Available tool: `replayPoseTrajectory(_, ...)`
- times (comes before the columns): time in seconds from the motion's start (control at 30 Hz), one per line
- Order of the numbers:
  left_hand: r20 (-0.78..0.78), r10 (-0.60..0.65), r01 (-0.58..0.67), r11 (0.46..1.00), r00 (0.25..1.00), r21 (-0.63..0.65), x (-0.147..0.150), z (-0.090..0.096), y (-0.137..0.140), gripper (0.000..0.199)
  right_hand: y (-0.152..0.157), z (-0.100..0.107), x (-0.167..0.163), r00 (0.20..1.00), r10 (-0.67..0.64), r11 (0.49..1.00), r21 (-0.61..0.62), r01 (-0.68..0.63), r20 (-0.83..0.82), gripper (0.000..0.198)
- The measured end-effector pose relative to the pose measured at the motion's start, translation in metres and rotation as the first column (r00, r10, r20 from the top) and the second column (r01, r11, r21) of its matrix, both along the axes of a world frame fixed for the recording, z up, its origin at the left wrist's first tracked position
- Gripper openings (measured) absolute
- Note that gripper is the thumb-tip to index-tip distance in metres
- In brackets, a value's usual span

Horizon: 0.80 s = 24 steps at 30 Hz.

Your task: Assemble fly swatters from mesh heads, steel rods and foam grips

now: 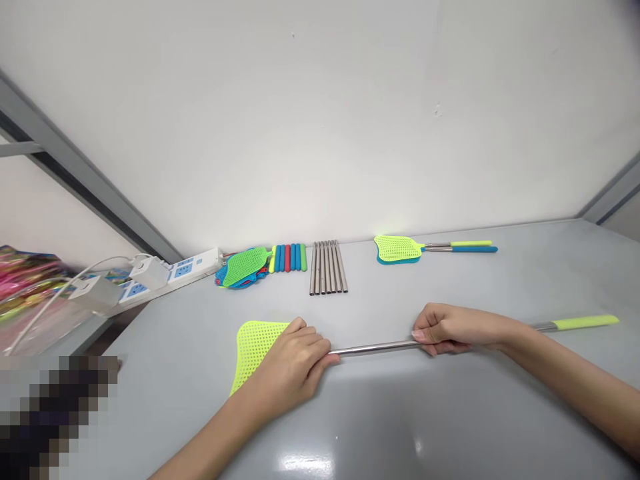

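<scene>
A fly swatter lies across the grey table in front of me, stretched out long. Its yellow mesh head [253,350] is at the left, its telescopic metal rod [373,347] runs to the right, and its yellow-green handle grip [585,323] ends far right. My left hand [293,367] rests on the joint between head and rod and grips it. My right hand [450,329] is closed around the rod further right.
Along the far wall lie a stack of green and blue swatter heads [243,268], several coloured handle grips [290,257], several metal rods [327,268], and two assembled swatters [430,249]. A white power strip with adapters [150,275] sits at the left, beside colourful packaging [25,280].
</scene>
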<state>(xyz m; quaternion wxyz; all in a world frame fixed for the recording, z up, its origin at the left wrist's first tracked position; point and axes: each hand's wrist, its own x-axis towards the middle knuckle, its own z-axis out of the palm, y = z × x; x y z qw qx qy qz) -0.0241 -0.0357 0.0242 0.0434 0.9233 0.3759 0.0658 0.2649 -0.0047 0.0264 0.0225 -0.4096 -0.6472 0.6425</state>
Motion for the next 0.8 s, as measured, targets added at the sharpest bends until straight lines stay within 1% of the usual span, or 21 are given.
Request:
replayPoseTrajectory(0.13,-0.003,-0.015,0.015,1.000,1.000,0.026,0.0008,-0.0013,-0.0013,0.031,-0.0006,-0.0003,-0.0014,1.000,-0.015,0.998,-0.066,0.016,0.019,0.035)
replayPoseTrajectory(0.33,0.029,-0.028,0.028,0.999,0.999,0.016,0.0019,-0.0002,-0.0015,0.032,0.0000,-0.0033,0.0031,1.000,-0.005,0.991,-0.132,0.007,0.011,0.033)
replayPoseTrajectory(0.57,0.046,-0.041,0.041,0.999,0.998,0.009,0.0024,0.0012,-0.0038,0.031,-0.0015,-0.0067,0.0027,0.999,0.029,0.958,-0.284,-0.034,-0.020,0.032)
replayPoseTrajectory(0.8,0.000,-0.029,0.029,1.000,1.000,-0.012,0.0034,0.0022,-0.0036,0.032,-0.0024,-0.0064,0.0015,0.999,0.022,0.959,-0.281,-0.031,-0.036,0.031)
